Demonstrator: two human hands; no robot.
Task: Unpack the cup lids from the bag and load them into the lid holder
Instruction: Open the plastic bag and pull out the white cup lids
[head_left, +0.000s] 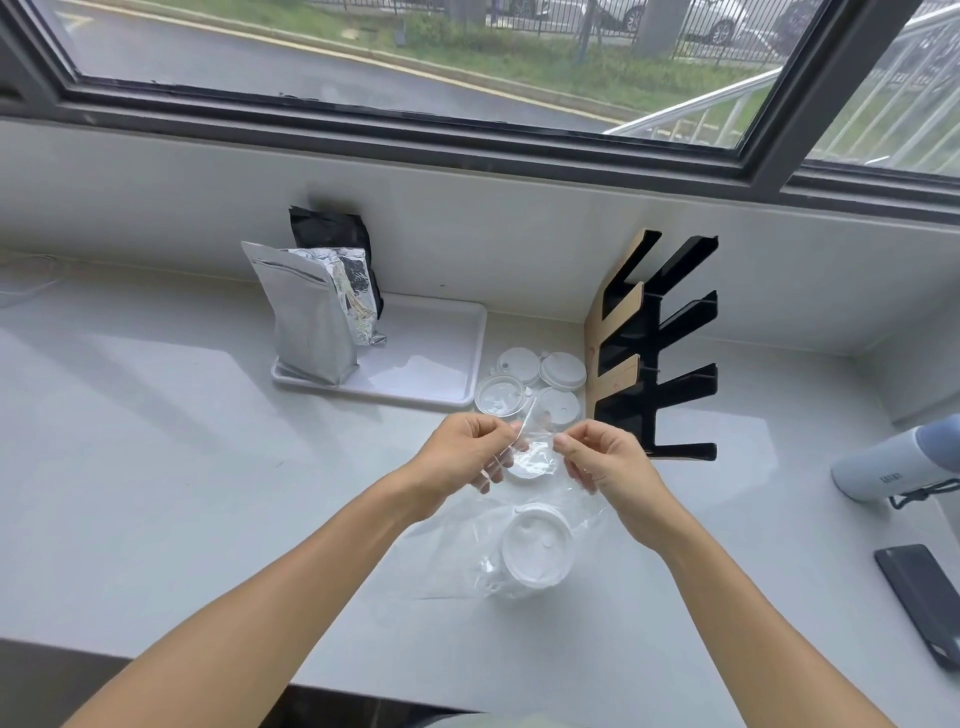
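Observation:
A clear plastic bag (457, 545) hangs over the counter, its mouth pinched between both hands. My left hand (462, 457) grips the left edge of the opening and my right hand (605, 462) grips the right edge. Inside the bag sits a stack of white cup lids (535, 551), and another lid (527, 462) shows near the opening between my hands. Several loose lids (530, 384) lie on the counter just beyond my hands. The black lid holder (660, 353), with angled slots that look bare, stands to the right of them against the wall.
A white tray (426, 358) holds a silver foil pouch (306, 317) and a black pouch (332, 234) at the back left. At the right edge lie a grey bottle (878, 467) on its side and a dark phone (924, 597). The counter's front edge runs below my forearms.

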